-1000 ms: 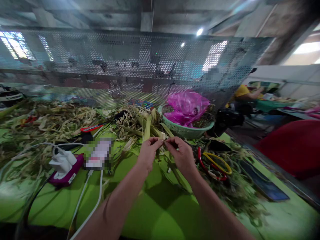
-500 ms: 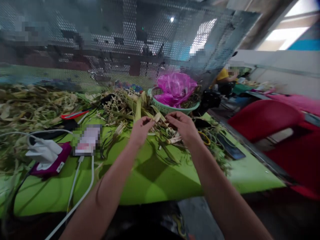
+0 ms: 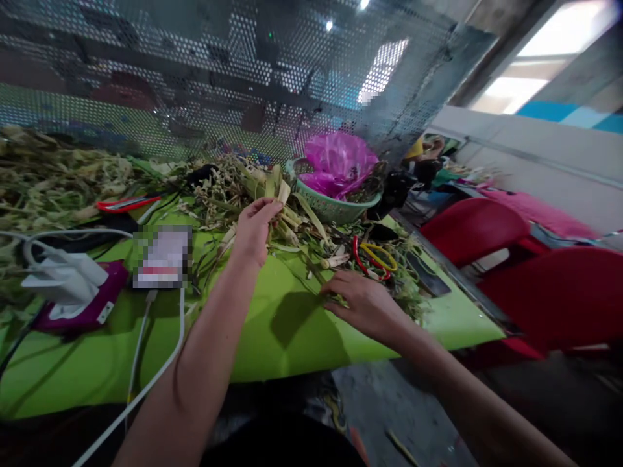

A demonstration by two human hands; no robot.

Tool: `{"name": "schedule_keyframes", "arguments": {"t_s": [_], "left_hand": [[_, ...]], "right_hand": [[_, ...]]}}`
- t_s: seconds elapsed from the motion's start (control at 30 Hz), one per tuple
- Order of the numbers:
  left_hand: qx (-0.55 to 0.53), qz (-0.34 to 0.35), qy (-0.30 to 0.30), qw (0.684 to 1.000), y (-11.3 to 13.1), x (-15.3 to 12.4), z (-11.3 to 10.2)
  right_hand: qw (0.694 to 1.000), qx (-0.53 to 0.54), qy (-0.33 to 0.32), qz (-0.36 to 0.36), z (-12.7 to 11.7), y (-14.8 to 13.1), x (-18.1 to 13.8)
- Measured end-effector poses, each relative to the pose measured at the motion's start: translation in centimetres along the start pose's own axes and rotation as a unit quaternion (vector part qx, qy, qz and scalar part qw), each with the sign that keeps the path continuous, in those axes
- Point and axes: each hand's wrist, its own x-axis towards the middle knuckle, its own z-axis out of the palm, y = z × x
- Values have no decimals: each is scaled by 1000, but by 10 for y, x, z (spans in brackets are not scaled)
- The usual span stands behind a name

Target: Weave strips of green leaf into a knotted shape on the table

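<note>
My left hand (image 3: 256, 227) is closed round a pale green plant stalk (image 3: 281, 194) at the near edge of a heap of stalks and dry leaves (image 3: 243, 188). My right hand (image 3: 363, 303) lies lower on the bright green table (image 3: 287, 337), fingers curled on green stems (image 3: 335, 299) near the table's front edge. Red and yellow handled scissors (image 3: 372, 256) lie just beyond my right hand.
A teal basket (image 3: 331, 207) holds a pink plastic bag (image 3: 338, 162). A blurred phone (image 3: 163, 256), white charger (image 3: 63, 279) on a magenta case and white cables (image 3: 146, 363) lie left. Perforated metal screen (image 3: 219, 71) stands behind. Red chairs (image 3: 525, 259) stand right.
My hands have parted. The left one rose toward the heap with a stalk. The right one dropped toward the table's front edge onto stems. The view tilted down and right.
</note>
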Motion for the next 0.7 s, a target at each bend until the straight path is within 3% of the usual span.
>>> {"name": "schedule_keyframes", "arguments": {"t_s": [0.13, 0.23, 0.3, 0.43, 0.53, 0.7], "left_hand": [[-44, -2, -15, 999, 7, 1, -4], [-58, -17, -42, 997, 11, 2, -7], [-60, -23, -58, 996, 12, 3, -9], [-56, -43, -87, 994, 14, 0, -8], [-31, -93, -140, 985, 16, -7, -5], [42, -161, -267, 949, 10, -20, 4]], "right_hand": [[997, -56, 21, 39, 9, -10, 11], [992, 89, 48, 78, 2, -1, 18], [962, 236, 70, 121, -8, 9, 21], [849, 491, 108, 164, -29, 23, 22], [797, 564, 134, 170, -41, 24, 23], [763, 601, 162, 171, -51, 21, 26]]}}
